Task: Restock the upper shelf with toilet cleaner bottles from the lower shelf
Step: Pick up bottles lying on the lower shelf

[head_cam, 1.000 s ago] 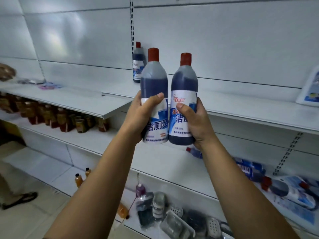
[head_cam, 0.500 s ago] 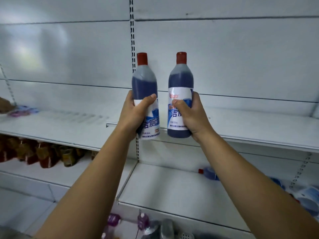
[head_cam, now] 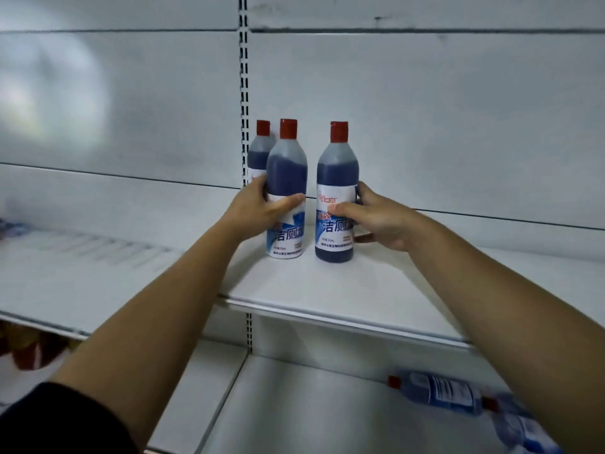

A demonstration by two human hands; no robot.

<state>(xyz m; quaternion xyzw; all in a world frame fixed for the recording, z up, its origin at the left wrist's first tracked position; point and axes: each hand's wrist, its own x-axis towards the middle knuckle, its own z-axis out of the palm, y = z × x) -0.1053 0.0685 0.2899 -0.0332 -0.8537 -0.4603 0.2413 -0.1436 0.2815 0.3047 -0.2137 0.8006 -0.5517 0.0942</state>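
Observation:
Two blue toilet cleaner bottles with red caps stand upright on the white upper shelf (head_cam: 327,290). My left hand (head_cam: 255,211) grips the left bottle (head_cam: 287,168) around its label. My right hand (head_cam: 379,221) grips the right bottle (head_cam: 337,178) from its right side, thumb across the label. A third bottle (head_cam: 258,152) of the same kind stands behind the left one, against the back panel, partly hidden. On the lower shelf (head_cam: 294,404) more cleaner bottles (head_cam: 435,391) lie on their sides at the right.
A slotted metal upright (head_cam: 244,93) runs down the back panel just left of the bottles. A neighbouring white shelf (head_cam: 82,273) extends to the left, with brownish jars (head_cam: 29,348) blurred below it.
Both hands have moved forward and down with the bottles, from the air in front of the shelf edge onto the upper shelf. The third bottle behind has come into view.

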